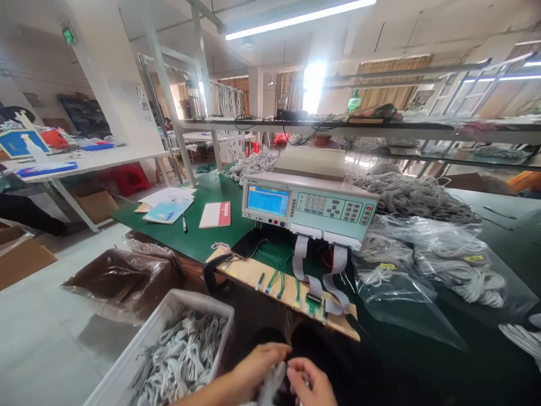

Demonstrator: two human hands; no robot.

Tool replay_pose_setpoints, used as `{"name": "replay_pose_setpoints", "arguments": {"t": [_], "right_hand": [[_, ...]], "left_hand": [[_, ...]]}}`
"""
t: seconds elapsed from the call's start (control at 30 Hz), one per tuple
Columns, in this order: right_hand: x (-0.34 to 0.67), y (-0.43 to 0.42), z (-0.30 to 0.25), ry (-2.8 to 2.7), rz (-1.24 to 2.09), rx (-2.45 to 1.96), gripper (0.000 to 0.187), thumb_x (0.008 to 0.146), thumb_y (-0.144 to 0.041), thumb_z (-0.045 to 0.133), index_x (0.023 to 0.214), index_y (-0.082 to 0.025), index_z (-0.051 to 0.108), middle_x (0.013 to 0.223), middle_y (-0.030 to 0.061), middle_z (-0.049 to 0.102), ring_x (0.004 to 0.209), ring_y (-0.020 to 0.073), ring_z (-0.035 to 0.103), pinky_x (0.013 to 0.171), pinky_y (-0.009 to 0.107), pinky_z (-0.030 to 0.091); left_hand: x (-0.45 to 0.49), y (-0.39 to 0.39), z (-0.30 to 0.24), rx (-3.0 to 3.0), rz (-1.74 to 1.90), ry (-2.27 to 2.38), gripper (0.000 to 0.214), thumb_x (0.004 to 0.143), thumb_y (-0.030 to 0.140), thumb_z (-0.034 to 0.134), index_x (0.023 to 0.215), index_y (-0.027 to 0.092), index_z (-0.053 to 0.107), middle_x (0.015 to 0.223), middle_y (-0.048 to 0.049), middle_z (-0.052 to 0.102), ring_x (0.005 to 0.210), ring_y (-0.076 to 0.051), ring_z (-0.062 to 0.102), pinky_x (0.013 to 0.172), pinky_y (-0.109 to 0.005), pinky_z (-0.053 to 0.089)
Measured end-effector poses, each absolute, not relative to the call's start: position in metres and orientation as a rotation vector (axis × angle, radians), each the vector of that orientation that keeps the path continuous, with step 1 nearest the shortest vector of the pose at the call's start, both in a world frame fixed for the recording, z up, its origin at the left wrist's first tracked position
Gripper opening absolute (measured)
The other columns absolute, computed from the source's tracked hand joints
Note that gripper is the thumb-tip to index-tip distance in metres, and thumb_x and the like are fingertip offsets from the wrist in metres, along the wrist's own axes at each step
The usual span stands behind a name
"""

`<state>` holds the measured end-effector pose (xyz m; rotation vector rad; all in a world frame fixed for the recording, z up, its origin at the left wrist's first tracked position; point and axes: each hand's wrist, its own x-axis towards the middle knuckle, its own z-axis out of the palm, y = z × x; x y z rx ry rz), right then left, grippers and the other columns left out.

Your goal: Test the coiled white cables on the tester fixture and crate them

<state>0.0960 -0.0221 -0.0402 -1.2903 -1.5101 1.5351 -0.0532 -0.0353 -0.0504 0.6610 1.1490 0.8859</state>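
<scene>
At the bottom centre, my left hand (258, 363) is closed around a bundle of grey-white cable (271, 386), which is partly blurred and runs off the lower edge. Close beside it, my right hand (310, 382) has its fingers curled in a pinch near the cable's upper end. What lies between those fingertips is too small to make out. Just beyond both hands is a wooden board (249, 272) carrying small connectors and green wires. Grey ribbon cables (301, 259) link it to a tester (313, 206) with a lit blue screen.
A white plastic bin (228, 316) full of coiled cables stands at lower left, beside a lined cardboard box (114, 276). On the green table (190, 231) lie a red-and-white booklet (215, 215), a pen (185, 224) and papers (167, 206). Bagged cables (460, 270) lie at right.
</scene>
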Motion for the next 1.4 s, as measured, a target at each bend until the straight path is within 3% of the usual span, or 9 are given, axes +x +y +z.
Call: {"name": "replay_pose_setpoints", "arguments": {"t": [0.1,0.2,0.27,0.33,0.5,0.63,0.77,1.1,1.4], "right_hand": [[0.093,-0.025,-0.036,-1.448,1.552,-1.311,0.025,0.070,-0.040,0.054,0.072,-0.017,0.061,0.050,-0.0026,0.049,0.048,0.0124,0.045,0.045,0.022,0.035],[0.088,-0.022,-0.032,-1.215,1.668,-1.329,0.023,0.070,-0.038,0.055,0.079,-0.017,0.061,0.053,-0.0043,0.046,0.046,0.0107,0.043,0.043,0.021,0.035],[0.083,-0.019,-0.030,-1.035,1.732,-1.288,0.023,0.070,-0.037,0.055,0.082,-0.018,0.060,0.056,-0.0042,0.047,0.048,0.0102,0.044,0.044,0.020,0.036],[0.082,-0.015,-0.027,-0.884,1.738,-1.232,0.022,0.070,-0.034,0.057,0.085,-0.017,0.060,0.064,-0.0017,0.053,0.056,0.0117,0.050,0.050,0.020,0.039],[0.100,-0.007,-0.023,-0.718,1.625,-1.234,0.030,0.067,-0.034,0.063,0.092,-0.019,0.059,0.088,0.0045,0.063,0.078,0.0175,0.055,0.068,0.026,0.042],[0.121,-0.011,-0.032,-0.905,1.546,-1.361,0.021,0.068,-0.034,0.062,0.081,-0.018,0.061,0.070,0.0006,0.063,0.061,0.0141,0.054,0.050,0.021,0.040],[0.133,-0.009,-0.034,-1.048,1.433,-1.367,0.023,0.067,-0.037,0.062,0.075,-0.015,0.062,0.058,0.0001,0.060,0.051,0.0133,0.052,0.044,0.021,0.038],[0.136,0.013,-0.013,-1.306,1.211,-1.337,0.034,0.070,-0.043,0.056,0.083,-0.013,0.065,0.075,0.0076,0.067,0.068,0.0220,0.058,0.062,0.029,0.045],[0.124,0.012,-0.014,-1.078,1.360,-1.296,0.032,0.066,-0.043,0.060,0.074,-0.012,0.063,0.062,0.0047,0.063,0.055,0.0180,0.055,0.051,0.026,0.043]], "left_hand": [[-0.096,-0.054,-0.049,1.063,0.673,1.535,0.023,0.052,0.026,0.062,0.075,0.021,0.063,0.067,-0.0050,0.056,0.079,-0.027,0.053,0.073,-0.039,0.037],[-0.101,-0.064,-0.048,1.180,0.611,1.491,0.044,0.040,0.016,0.070,0.083,0.023,0.062,0.092,-0.0073,0.057,0.101,-0.031,0.042,0.086,-0.040,0.029],[-0.080,-0.062,-0.046,1.221,0.622,1.286,0.062,0.044,0.019,0.070,0.103,0.024,0.053,0.099,-0.0062,0.056,0.097,-0.026,0.047,0.084,-0.036,0.033],[-0.052,-0.055,-0.044,1.166,0.729,1.140,0.061,0.055,0.021,0.065,0.112,0.022,0.044,0.097,-0.0053,0.057,0.088,-0.021,0.051,0.078,-0.031,0.038],[-0.017,-0.031,-0.038,1.045,1.005,1.044,0.039,0.064,0.014,0.057,0.102,0.018,0.050,0.093,-0.0039,0.058,0.085,-0.017,0.052,0.075,-0.025,0.039],[-0.015,-0.023,-0.030,1.116,1.062,1.004,0.022,0.064,0.019,0.060,0.085,0.017,0.057,0.087,-0.0038,0.055,0.081,-0.017,0.051,0.071,-0.025,0.040],[-0.003,-0.026,-0.018,1.031,1.039,0.934,0.031,0.060,0.023,0.065,0.087,0.017,0.053,0.084,-0.0031,0.053,0.077,-0.015,0.049,0.066,-0.024,0.039],[-0.006,-0.001,-0.003,0.487,0.900,0.892,0.026,0.065,0.040,0.058,0.071,0.016,0.050,0.069,0.0003,0.052,0.063,-0.009,0.049,0.066,-0.024,0.040],[-0.016,0.006,-0.004,0.577,0.900,1.013,0.030,0.059,0.038,0.064,0.068,0.013,0.051,0.062,0.0003,0.052,0.055,-0.007,0.047,0.059,-0.023,0.041]]}}
